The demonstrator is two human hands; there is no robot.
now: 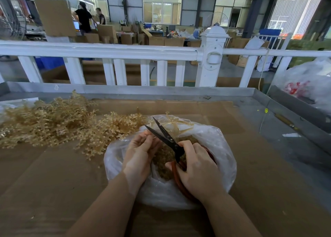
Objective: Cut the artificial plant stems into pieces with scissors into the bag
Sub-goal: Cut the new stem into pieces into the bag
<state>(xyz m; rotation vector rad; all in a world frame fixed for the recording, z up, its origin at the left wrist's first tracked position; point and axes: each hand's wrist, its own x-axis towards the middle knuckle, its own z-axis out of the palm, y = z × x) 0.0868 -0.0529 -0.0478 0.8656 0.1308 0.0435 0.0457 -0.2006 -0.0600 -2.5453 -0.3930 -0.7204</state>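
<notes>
Two hands work over the cardboard-covered bench [53,174]. Left of them lies a stem pile [53,124]. Under them sits the plastic bag [222,147] with cut pieces. Right hand [198,168] grips the opened scissors [166,138]; left hand [139,154] pinches a stem [176,124].

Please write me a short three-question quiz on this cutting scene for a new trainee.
1. True or false: the scissors have their blades open.
2. Which hand grips the scissors' red handles? A) left hand B) right hand C) neither
3. Fill in: the uncut stems lie on the cardboard to the ____ of the bag.

Key: 1. True: the two blades are spread apart above the bag. 2. B: the left hand pinches a thin stem piece at the blades instead. 3. Left.
</notes>
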